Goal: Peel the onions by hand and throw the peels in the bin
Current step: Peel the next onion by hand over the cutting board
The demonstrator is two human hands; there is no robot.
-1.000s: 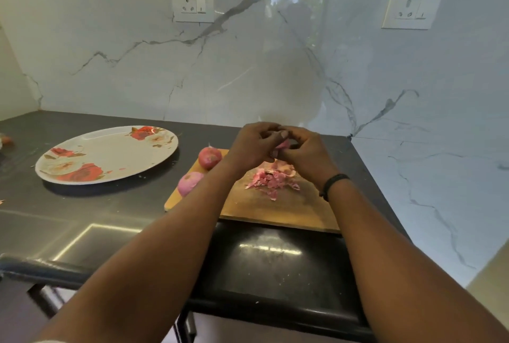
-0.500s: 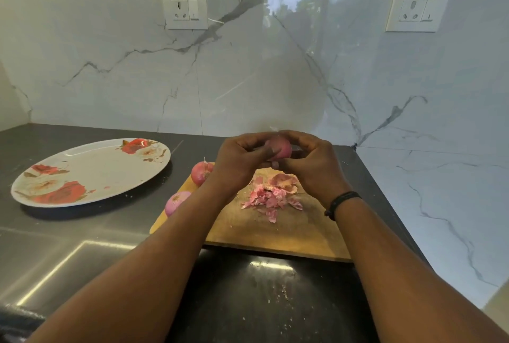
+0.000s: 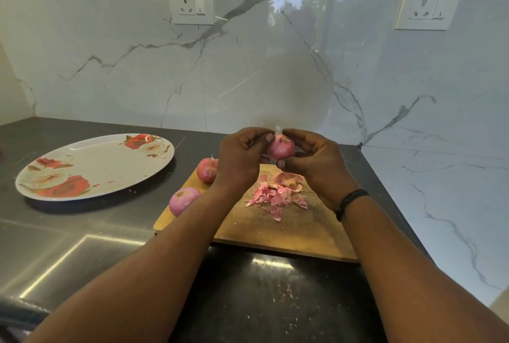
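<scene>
A small red onion [image 3: 281, 147] sits at the centre of the frame, held in the air above the far end of a wooden chopping board [image 3: 292, 229]. Its skin is glossy pink-red, and a pale, papery scrap of peel stands up at its top. The left hand [image 3: 242, 158] grips it from the left with curled fingers, a fingertip pressed against its upper left side. The right hand [image 3: 314, 160] cups it from the right, fingers curled over the top and the thumb underneath; a black band [image 3: 351, 203] circles that wrist. Below the hands, a loose heap of pink onion peels [image 3: 278, 192] lies on the board, with one larger cupped piece at the back of the heap. Two more onions rest at the board's left edge: a darker red onion [image 3: 207, 170] further back, partly hidden by the left wrist, and a paler striped onion [image 3: 184, 200] nearer the camera, overhanging the edge. In the left of the frame an oval plate [image 3: 110, 160] with a red flower print lies flat on the dark countertop [image 3: 68, 246], well apart from the board. Tiny pale flecks dot the countertop in the lower centre.
</scene>
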